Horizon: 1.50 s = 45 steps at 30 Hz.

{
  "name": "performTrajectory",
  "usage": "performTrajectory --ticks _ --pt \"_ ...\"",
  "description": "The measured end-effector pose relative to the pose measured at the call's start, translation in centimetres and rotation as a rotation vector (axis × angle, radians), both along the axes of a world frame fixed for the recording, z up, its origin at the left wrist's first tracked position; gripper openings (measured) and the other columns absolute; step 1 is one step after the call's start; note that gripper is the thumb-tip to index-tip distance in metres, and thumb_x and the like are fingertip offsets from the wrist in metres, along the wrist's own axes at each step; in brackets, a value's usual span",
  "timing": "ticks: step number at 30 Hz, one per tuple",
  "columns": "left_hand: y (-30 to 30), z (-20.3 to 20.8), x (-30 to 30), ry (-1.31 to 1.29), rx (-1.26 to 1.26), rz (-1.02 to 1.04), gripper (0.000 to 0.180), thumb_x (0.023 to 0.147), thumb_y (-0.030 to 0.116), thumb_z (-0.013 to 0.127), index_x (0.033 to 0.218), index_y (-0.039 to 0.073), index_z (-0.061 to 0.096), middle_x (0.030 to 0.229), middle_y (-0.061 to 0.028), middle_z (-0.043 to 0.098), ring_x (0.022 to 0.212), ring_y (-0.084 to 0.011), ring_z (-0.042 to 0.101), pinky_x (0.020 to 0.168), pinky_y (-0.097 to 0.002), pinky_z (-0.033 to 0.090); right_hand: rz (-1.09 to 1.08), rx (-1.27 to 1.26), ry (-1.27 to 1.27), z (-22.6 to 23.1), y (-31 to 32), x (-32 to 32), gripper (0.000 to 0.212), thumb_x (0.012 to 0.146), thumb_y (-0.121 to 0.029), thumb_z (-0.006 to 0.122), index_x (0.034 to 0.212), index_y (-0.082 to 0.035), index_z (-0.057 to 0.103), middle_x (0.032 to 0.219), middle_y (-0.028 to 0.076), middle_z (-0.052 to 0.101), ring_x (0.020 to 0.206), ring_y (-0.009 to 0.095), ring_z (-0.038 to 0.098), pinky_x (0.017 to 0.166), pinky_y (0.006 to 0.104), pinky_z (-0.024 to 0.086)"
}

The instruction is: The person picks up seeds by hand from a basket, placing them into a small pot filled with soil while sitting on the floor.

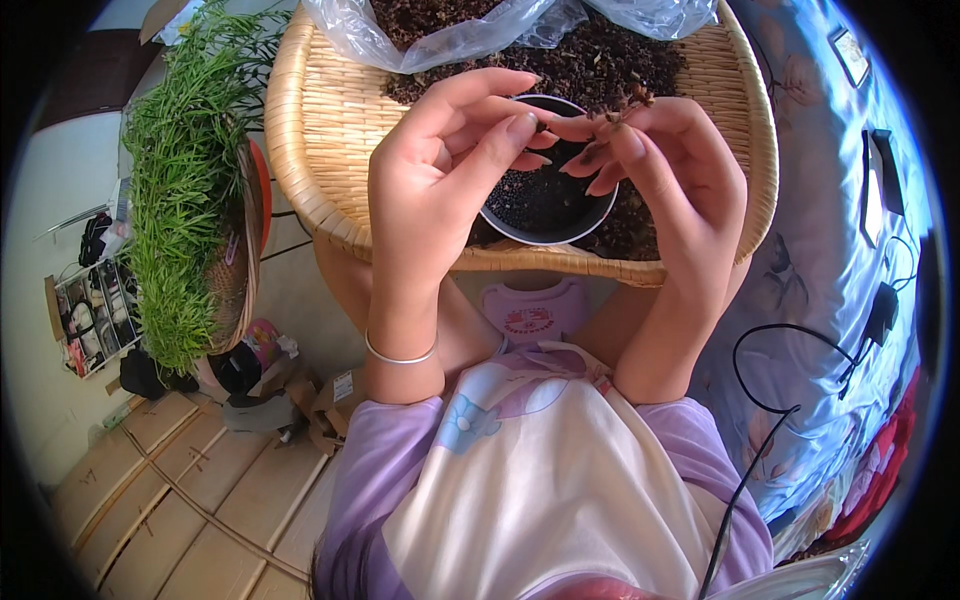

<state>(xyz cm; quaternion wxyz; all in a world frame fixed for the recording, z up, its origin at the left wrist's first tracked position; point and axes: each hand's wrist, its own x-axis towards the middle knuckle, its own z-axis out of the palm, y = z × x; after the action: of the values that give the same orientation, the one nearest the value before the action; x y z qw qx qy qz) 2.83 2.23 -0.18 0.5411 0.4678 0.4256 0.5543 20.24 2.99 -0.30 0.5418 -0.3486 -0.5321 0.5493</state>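
Both of my hands are raised over a round pot with a pale rim [553, 241], which holds dark, grainy soil [535, 205]. Between the thumb and fingers of my right hand [690, 175] is a small brown, crumbly clump [632, 103]; its kind is unclear. My left hand [435, 165] pinches at its fingertips close beside it, and whatever lies there is too small to name. The pot stands on a woven wicker surface [335, 130] with a curved rim. Loose dark brown soil mix [620, 65] is spread around and behind the pot.
A clear plastic bag [440, 50] with more brown mix lies at the far side. Leafy green plants [180, 200] in a basket stand left. Blue patterned fabric [800, 290] with a black cable [745, 350] lies right. Flat cardboard boxes [190, 490] are at the lower left.
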Motion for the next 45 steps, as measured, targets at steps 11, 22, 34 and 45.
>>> performTrajectory --ticks 11,22,34,45 --pt "0.00 -0.02 0.09 0.035 0.019 0.011 0.023 0.090 0.002 0.060 0.113 -0.003 0.059 0.093 -0.0118 0.068 0.083 -0.0138 0.066 0.074 -0.0252 0.055 -0.001 -0.017 -0.014 0.05 -0.10 0.08 0.010 0.090 -0.002 0.059 0.096 0.005 0.058 0.081 0.007 0.066 0.075 0.011 0.066 0.061 0.0201 0.051" --pt "-0.01 -0.11 -0.03 0.055 0.022 0.003 0.026 0.089 0.003 0.062 0.113 -0.004 0.058 0.096 -0.0130 0.066 0.085 -0.0167 0.066 0.075 -0.0277 0.056 -0.012 -0.008 -0.064 0.27 -0.19 0.02 0.009 0.089 -0.002 0.059 0.095 0.005 0.058 0.080 0.007 0.066 0.075 0.010 0.065 0.061 0.0198 0.051" --pt "0.13 -0.32 -0.07 0.048 0.047 0.015 0.022 0.090 0.002 0.059 0.112 -0.004 0.059 0.094 -0.0122 0.068 0.084 -0.0137 0.066 0.076 -0.0254 0.055 -0.077 0.060 -0.121 -0.02 -0.08 -0.32 0.008 0.088 -0.001 0.060 0.093 0.005 0.059 0.075 0.008 0.068 0.072 0.009 0.066 0.058 0.0195 0.051" --pt "0.03 -0.30 -0.01 0.054 0.043 0.024 0.022 0.090 0.002 0.060 0.111 -0.004 0.059 0.095 -0.0121 0.068 0.084 -0.0130 0.065 0.077 -0.0249 0.055 -0.065 0.068 -0.112 0.07 -0.09 -0.38 0.008 0.088 -0.001 0.061 0.092 0.006 0.059 0.075 0.008 0.068 0.071 0.010 0.066 0.057 0.0191 0.051"
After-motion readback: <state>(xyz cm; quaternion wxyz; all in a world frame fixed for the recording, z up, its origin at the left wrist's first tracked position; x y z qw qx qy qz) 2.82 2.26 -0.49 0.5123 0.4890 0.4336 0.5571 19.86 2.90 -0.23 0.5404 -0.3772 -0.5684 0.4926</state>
